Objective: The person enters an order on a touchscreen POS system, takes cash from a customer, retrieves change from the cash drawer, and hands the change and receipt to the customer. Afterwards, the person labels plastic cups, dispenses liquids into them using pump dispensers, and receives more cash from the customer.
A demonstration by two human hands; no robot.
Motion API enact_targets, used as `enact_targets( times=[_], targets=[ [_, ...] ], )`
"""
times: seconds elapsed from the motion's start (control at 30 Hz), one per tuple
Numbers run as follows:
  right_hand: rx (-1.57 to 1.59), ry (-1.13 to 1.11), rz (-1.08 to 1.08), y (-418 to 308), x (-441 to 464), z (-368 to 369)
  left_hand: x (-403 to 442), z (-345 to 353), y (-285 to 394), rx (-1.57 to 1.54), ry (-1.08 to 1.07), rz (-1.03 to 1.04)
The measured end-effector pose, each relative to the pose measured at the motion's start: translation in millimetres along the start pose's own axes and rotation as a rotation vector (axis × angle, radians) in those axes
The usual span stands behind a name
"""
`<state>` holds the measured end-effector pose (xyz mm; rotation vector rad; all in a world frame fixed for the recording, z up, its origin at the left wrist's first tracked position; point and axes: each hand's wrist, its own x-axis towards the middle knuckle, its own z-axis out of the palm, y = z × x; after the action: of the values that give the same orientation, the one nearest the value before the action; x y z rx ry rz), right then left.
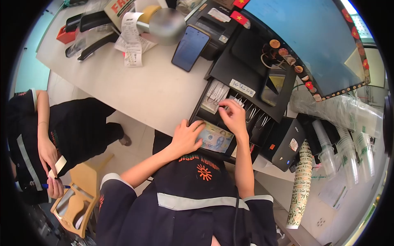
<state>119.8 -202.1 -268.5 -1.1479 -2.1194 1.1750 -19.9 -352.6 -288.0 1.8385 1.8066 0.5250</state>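
Note:
An open cash drawer [197, 111] sticks out under a black register top [242, 67]. My left hand [186, 137] rests at its near left edge, fingers spread, fingertips by the banknotes [215, 137] in the front compartment. My right hand [233, 117] hangs over the middle of the drawer with its fingers curled, thumb and index close together near the wire clips [251, 112]. Whether anything small is between those fingertips is hidden. More notes [213, 96] lie under clips in the back left compartment.
A phone [191, 48] leans by a black printer [211, 26]. Receipts [133, 41] lie at the back left. A monitor [316, 37], stacked paper cups [300, 184] and plastic cups [347, 156] are on the right. At the left, a co-worker [61, 143] stands by a wooden chair [80, 192].

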Motion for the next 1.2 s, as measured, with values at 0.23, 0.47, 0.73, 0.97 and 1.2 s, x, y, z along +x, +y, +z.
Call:
enact_targets(
  times=[0.23,0.47,0.73,0.97,1.2],
  targets=[
    [-0.364,-0.159,-0.275,-12,8,16,-5,-3,6,0.058,-0.139,-0.107],
    [-0.128,-0.010,-0.026,6,-56,-16,1,2,13,0.263,-0.239,-0.141],
    [-0.172,0.155,-0.208,-2,-115,-22,-34,4,2,0.121,0.122,0.117],
    [-0.105,0.026,-0.053,-9,-145,-27,-45,-12,2,0.079,0.182,0.375],
    [-0.036,0.053,0.014,-1,-155,-31,-24,-20,9,-0.044,0.266,0.451]
  ],
)
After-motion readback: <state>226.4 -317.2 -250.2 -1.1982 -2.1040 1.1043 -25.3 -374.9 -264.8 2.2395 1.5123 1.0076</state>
